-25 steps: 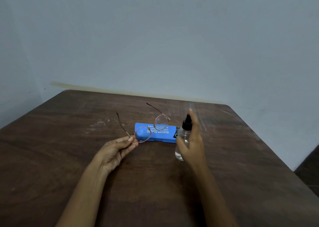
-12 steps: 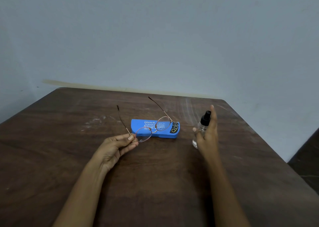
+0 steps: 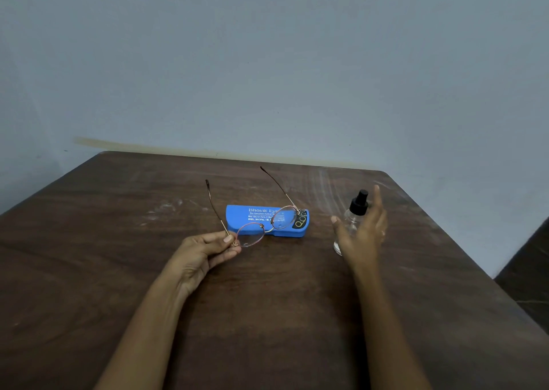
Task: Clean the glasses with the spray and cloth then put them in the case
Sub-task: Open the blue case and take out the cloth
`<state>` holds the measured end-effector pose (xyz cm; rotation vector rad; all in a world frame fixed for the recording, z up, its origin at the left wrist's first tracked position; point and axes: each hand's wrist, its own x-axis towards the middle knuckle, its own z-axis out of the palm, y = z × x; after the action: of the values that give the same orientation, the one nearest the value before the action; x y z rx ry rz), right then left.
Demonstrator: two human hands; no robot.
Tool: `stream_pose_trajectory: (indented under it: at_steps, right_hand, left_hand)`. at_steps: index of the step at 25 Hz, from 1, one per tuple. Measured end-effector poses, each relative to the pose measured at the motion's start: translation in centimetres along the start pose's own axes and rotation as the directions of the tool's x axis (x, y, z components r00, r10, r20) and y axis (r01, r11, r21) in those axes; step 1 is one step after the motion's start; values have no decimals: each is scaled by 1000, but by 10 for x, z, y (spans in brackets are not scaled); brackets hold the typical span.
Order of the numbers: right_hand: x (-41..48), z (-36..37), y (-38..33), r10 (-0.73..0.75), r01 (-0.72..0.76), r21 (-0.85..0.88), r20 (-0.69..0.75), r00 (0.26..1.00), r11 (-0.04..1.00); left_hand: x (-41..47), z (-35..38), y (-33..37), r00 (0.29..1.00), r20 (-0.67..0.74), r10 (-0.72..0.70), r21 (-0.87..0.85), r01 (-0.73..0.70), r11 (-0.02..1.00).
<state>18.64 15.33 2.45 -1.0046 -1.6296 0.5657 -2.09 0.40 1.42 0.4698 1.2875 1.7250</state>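
My left hand point(image 3: 202, 253) pinches the thin metal-framed glasses point(image 3: 283, 218) at the left hinge. It holds them above the table with the temples unfolded and pointing away from me. Behind and under the lenses lies the blue glasses case point(image 3: 237, 216), shut, with white print on its lid. To the right, a small clear spray bottle point(image 3: 355, 211) with a black nozzle stands upright on the table. My right hand point(image 3: 364, 235) is around it with fingers spread and the thumb off the glass. No cloth is in view.
The dark wooden table point(image 3: 267, 315) runs to a pale wall at the back, and its right edge drops off near the bottle. White scuff marks show on the wood left of the case.
My right hand carried the spray bottle away from the glasses to the right, set it down on the table and opened its fingers. The left hand kept holding the glasses.
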Motion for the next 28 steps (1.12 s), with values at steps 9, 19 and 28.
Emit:
stream_pose_trajectory:
  at_steps: [9, 19, 28]
  right_hand:
    - [-14, 16, -28, -381, 378, 48, 113, 918, 924]
    - [-17, 36, -10, 144, -301, 384, 387, 911, 873]
    - [-22, 36, -5, 92, -220, 330, 364, 927, 918]
  left_hand:
    - [-1, 2, -2, 990, 15, 137, 208, -137, 968]
    - [1, 5, -3, 952, 53, 302, 312, -303, 900]
    - [6, -2, -7, 848, -33, 528, 508, -441, 740]
